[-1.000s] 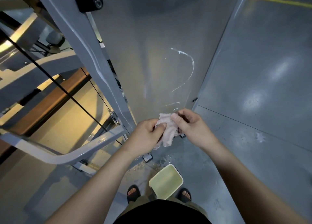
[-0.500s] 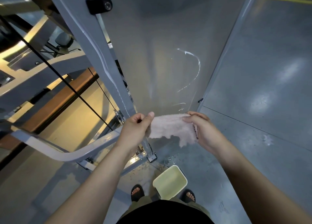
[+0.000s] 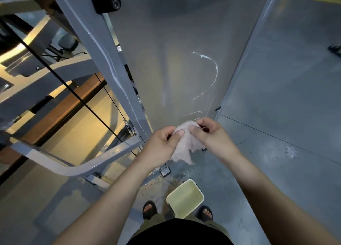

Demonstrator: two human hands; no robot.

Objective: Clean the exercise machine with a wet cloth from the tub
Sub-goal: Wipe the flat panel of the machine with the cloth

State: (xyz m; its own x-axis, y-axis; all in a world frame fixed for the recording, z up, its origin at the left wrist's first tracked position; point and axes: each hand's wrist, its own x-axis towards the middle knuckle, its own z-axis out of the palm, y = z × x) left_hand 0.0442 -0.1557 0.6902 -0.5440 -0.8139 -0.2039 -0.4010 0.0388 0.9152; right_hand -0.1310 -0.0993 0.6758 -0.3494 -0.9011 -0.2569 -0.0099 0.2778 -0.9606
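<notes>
A pale pink cloth [image 3: 185, 145] hangs bunched between both hands, in front of the machine's grey panel [image 3: 175, 51]. My left hand [image 3: 162, 145] pinches its left edge with thumb and fingers. My right hand [image 3: 210, 136] pinches the right edge close beside it. White curved wipe streaks [image 3: 214, 73] mark the panel above the hands. A pale yellow tub [image 3: 185, 197] stands on the floor below, between my sandalled feet.
The grey machine frame [image 3: 103, 60] slants down at left, with black cables [image 3: 73, 91], a black roller [image 3: 108, 3] and a curved bar [image 3: 73, 163]. Water drops [image 3: 182, 174] lie on the grey floor by the tub. Open floor [image 3: 286, 97] stretches right.
The cloth was bunched, then pulled out wide between the hands half a second ago. Now the hands have come back together and the cloth hangs bunched again.
</notes>
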